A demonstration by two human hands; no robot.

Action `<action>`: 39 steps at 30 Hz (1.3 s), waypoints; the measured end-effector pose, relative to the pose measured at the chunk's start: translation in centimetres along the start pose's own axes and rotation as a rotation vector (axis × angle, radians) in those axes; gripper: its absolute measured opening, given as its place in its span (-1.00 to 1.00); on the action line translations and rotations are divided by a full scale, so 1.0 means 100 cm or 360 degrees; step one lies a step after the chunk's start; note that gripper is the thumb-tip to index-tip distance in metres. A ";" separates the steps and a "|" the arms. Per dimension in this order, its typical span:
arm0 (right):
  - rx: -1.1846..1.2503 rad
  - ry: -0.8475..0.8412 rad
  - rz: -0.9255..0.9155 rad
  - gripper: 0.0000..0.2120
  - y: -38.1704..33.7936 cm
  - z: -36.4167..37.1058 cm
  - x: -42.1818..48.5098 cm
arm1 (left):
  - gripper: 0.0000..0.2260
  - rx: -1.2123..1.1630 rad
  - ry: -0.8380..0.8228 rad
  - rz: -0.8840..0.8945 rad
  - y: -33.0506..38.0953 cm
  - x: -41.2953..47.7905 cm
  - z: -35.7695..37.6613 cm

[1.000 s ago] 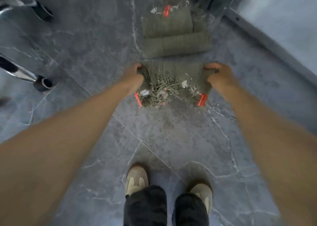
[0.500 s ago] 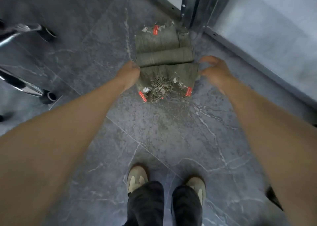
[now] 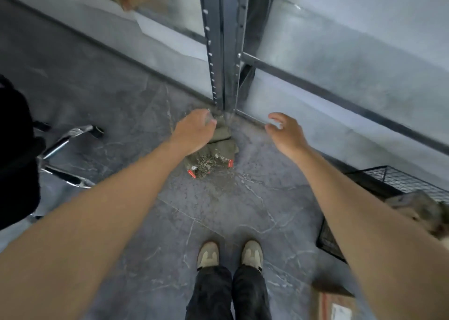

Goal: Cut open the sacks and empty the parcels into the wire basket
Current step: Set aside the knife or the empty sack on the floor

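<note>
A pile of folded green sacks with red tags and frayed cut edges lies on the grey floor at the foot of a metal rack post. My left hand hovers over the pile's far left part and hides it, fingers loosely curled with nothing in them. My right hand is spread in the air to the right of the pile, apart from it. The black wire basket stands at the right edge, with a blurred grey-brown bundle inside it.
The rack post and its low rail run along the wall behind the sacks. A chair's chrome legs and a black seat stand at the left. A cardboard box lies at the lower right. My shoes are below the pile.
Both hands let go of the top sack's corners and rose away from the pile. The view pulled up and back, bringing the rack, wall and wire basket into sight.
</note>
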State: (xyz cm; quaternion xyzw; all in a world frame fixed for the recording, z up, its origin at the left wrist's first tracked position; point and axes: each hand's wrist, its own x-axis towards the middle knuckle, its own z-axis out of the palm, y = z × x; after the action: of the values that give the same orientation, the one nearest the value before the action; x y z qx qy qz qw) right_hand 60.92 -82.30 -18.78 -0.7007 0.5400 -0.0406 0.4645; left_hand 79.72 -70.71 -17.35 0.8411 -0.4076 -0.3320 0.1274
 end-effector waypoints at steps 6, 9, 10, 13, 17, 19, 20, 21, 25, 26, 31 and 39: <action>0.0056 0.0220 0.0064 -0.62 -0.030 -0.086 -0.076 | -0.60 0.0073 -0.0051 0.0261 0.090 -0.048 -0.055; 0.0121 0.0341 0.0130 -0.63 -0.044 -0.123 -0.119 | -0.68 0.0092 -0.0074 0.0399 0.131 -0.075 -0.075; 0.0145 0.0385 0.0159 -0.63 -0.048 -0.135 -0.134 | -0.71 0.0099 -0.0083 0.0457 0.145 -0.084 -0.079; 0.0144 0.0515 0.0198 -0.63 -0.054 -0.169 -0.178 | -0.61 0.0131 -0.0134 0.0588 0.184 -0.116 -0.089; 0.0189 0.0635 0.0238 -0.62 -0.055 -0.205 -0.234 | -0.59 0.0174 -0.0254 0.0725 0.228 -0.155 -0.089; 0.0215 0.0703 0.0282 -0.62 -0.050 -0.218 -0.264 | -0.59 0.0215 -0.0305 0.0812 0.251 -0.173 -0.084; 0.0217 0.0736 0.0309 -0.62 -0.045 -0.223 -0.279 | -0.60 0.0231 -0.0325 0.0855 0.262 -0.182 -0.079; 0.0215 0.0766 0.0331 -0.62 -0.040 -0.228 -0.294 | -0.60 0.0247 -0.0350 0.0883 0.273 -0.191 -0.075; 0.0250 0.0856 0.0443 -0.62 -0.008 -0.245 -0.345 | -0.58 0.0305 -0.0416 0.0984 0.310 -0.229 -0.055; 0.0270 0.0878 0.0463 -0.62 0.000 -0.249 -0.356 | -0.59 0.0314 -0.0423 0.1021 0.317 -0.239 -0.048; 0.0355 0.0938 0.0517 -0.61 0.050 -0.273 -0.405 | -0.59 0.0352 -0.0435 0.1088 0.347 -0.286 -0.007; 0.0374 0.0837 0.0491 -0.65 0.167 -0.304 -0.491 | -0.59 0.0447 -0.0392 0.0949 0.365 -0.368 0.092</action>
State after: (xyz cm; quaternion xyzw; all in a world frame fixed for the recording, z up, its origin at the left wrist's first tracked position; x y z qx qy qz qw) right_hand 11.65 -61.47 8.63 -0.5178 0.7330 -0.2114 0.3873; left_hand 35.22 -65.02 10.27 0.6480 -0.6893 -0.3198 0.0518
